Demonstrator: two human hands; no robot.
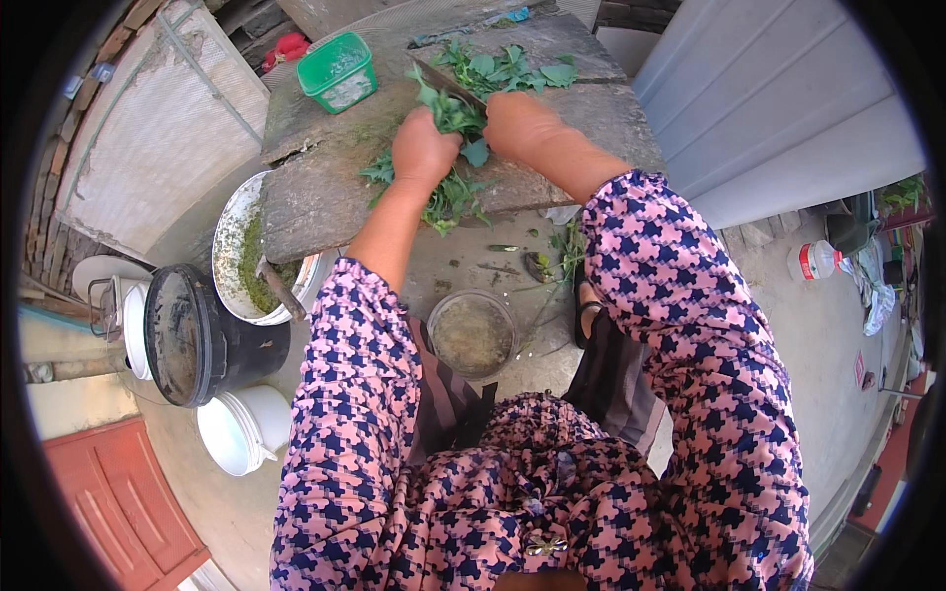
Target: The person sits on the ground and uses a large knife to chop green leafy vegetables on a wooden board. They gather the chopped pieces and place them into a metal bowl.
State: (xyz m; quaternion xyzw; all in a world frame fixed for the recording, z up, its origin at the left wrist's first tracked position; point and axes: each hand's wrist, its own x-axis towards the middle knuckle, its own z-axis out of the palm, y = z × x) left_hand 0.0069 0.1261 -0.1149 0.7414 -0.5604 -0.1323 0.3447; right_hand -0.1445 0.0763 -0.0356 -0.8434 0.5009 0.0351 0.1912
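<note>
My left hand is closed around a bunch of leafy greens above a weathered wooden table. More stems and leaves stick out below that hand, over the table's near edge. My right hand grips a knife, its handle hidden by the fingers. The dark knife blade slants up and left, just beyond the bunch and close to my left hand. Past the blade lies a loose pile of green leaves on the table.
A green plastic tub stands at the table's far left. Left of the table are a white bucket with green scraps, a black bucket and a smaller white bucket. A round basin sits below; a grey panel rises at right.
</note>
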